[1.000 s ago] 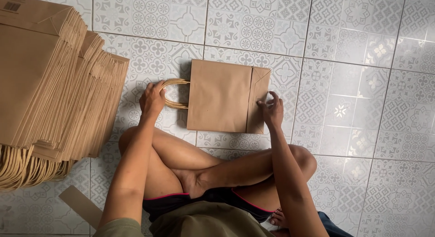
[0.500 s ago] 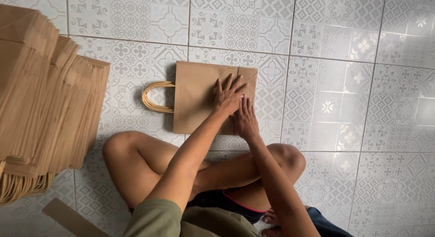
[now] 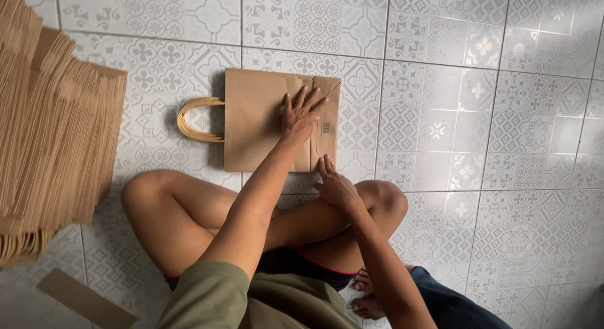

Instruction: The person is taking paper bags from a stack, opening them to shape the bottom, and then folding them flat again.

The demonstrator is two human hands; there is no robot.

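Note:
A flat brown paper bag (image 3: 258, 124) lies on the patterned tile floor in front of my crossed legs, its twisted paper handles (image 3: 195, 118) pointing left. The bag's bottom flap (image 3: 326, 131) is folded over at the right end. My left hand (image 3: 301, 112) lies flat on the bag beside that fold, fingers spread. My right hand (image 3: 333, 184) rests at the bag's near right corner, its fingertips touching the edge and holding nothing.
A tall stack of matching brown paper bags (image 3: 56, 134) leans at the left, their handles (image 3: 19, 247) hanging near the floor. A cardboard strip (image 3: 85, 299) lies at the lower left. Blue cloth (image 3: 453, 304) sits beside my right leg.
Both hands were side by side on the bag's right part. My right hand has slid back toward me to the near corner, while the left stays pressed flat by the fold.

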